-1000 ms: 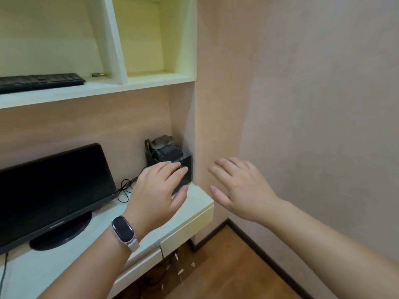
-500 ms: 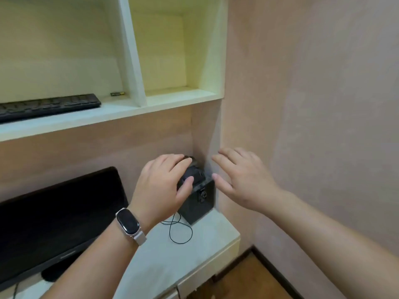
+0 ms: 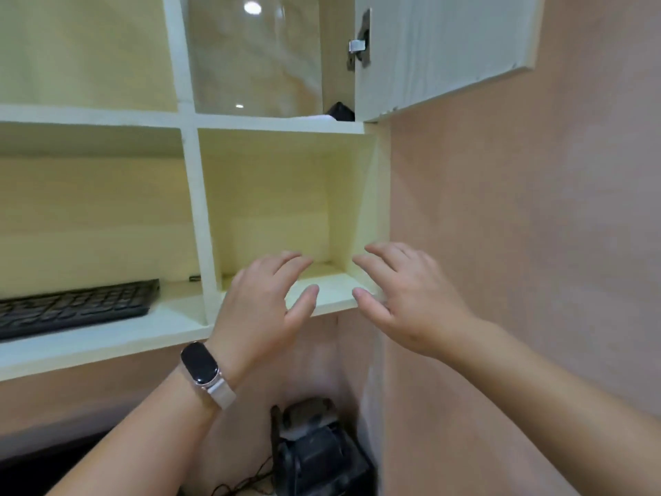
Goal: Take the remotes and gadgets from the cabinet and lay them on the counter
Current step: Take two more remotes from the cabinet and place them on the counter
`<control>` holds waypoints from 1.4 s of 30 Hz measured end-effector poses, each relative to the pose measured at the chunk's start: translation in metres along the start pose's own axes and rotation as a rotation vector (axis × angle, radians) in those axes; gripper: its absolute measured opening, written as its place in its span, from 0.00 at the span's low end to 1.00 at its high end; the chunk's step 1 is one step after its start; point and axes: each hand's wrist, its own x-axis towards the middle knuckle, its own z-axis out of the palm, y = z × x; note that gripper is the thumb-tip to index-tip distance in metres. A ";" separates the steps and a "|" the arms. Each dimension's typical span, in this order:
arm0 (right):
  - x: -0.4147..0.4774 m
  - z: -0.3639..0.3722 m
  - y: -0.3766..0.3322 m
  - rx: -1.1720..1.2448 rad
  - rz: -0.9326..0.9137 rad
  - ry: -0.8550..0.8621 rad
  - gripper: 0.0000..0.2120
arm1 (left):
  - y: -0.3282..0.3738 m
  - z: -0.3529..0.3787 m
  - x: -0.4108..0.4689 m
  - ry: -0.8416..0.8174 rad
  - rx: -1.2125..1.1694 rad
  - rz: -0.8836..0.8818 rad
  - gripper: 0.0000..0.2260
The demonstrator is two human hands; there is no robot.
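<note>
Both hands raised in front of the open shelf cubby [image 3: 282, 209], nothing held. Left hand [image 3: 263, 306] with fingers spread loose, smart band [image 3: 200, 363] on the wrist; right hand [image 3: 404, 298] likewise splayed wide. Upper cabinet door [image 3: 440, 48] is swung open; a dark object [image 3: 339, 111] sits on that cabinet's floor by the hinge side, possibly a gadget, too little showing. Keyboard [image 3: 75, 306] on the left shelf. Black device [image 3: 314, 452] below.

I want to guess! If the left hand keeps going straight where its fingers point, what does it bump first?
Probably the back wall of the bare shelf cubby; the left hand, open and holding nothing, has no object ahead, though depth is unclear.
</note>
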 end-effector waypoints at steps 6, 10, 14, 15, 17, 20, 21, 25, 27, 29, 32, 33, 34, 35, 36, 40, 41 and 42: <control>0.083 -0.013 0.023 0.077 -0.074 0.178 0.25 | -0.014 -0.025 0.075 0.111 0.061 0.086 0.20; 0.135 -0.031 0.019 0.133 -0.108 0.267 0.26 | -0.018 -0.053 0.132 0.154 0.111 0.215 0.21; 0.180 -0.049 0.007 0.114 -0.152 0.267 0.25 | -0.021 -0.087 0.186 0.134 0.094 0.242 0.22; 0.190 -0.052 0.005 0.077 -0.157 0.241 0.24 | -0.022 -0.095 0.200 0.121 0.091 0.233 0.22; 0.206 -0.054 0.004 -0.017 -0.153 0.152 0.23 | -0.024 -0.106 0.228 0.062 0.086 0.197 0.20; 0.221 -0.053 0.007 -0.141 -0.095 0.002 0.27 | -0.024 -0.107 0.269 -0.099 0.175 0.172 0.19; 0.224 -0.049 0.009 -0.166 -0.087 -0.024 0.28 | -0.023 -0.105 0.280 -0.154 0.205 0.171 0.19; 0.225 -0.036 0.011 -0.116 -0.077 -0.020 0.27 | -0.017 -0.091 0.314 -0.346 0.266 0.180 0.19; 0.225 -0.033 0.011 -0.119 -0.088 0.028 0.25 | -0.016 -0.083 0.325 -0.449 0.278 0.173 0.19; 0.225 -0.031 0.012 -0.119 -0.099 0.064 0.26 | -0.019 -0.073 0.335 -0.553 0.253 0.148 0.18; 0.226 -0.023 0.014 -0.092 -0.129 0.136 0.27 | -0.026 -0.057 0.347 -0.664 0.168 0.104 0.21; 0.226 -0.021 0.015 -0.093 -0.141 0.167 0.28 | -0.027 -0.052 0.351 -0.681 0.133 0.098 0.21; 0.226 -0.018 0.017 -0.088 -0.145 0.197 0.27 | -0.027 -0.048 0.354 -0.697 0.099 0.100 0.21; 0.226 -0.016 0.018 -0.076 -0.147 0.220 0.26 | -0.027 -0.046 0.356 -0.709 0.074 0.106 0.20; 0.227 -0.014 0.018 -0.061 -0.149 0.237 0.26 | -0.026 -0.044 0.358 -0.718 0.058 0.113 0.20; 0.227 -0.008 0.018 -0.038 -0.167 0.317 0.21 | -0.028 -0.043 0.362 -0.740 0.016 0.143 0.18; 0.227 -0.006 0.020 -0.033 -0.171 0.327 0.20 | -0.031 -0.042 0.362 -0.730 0.017 0.160 0.15; 0.227 -0.005 0.020 -0.027 -0.176 0.334 0.20 | -0.033 -0.040 0.361 -0.714 0.019 0.176 0.14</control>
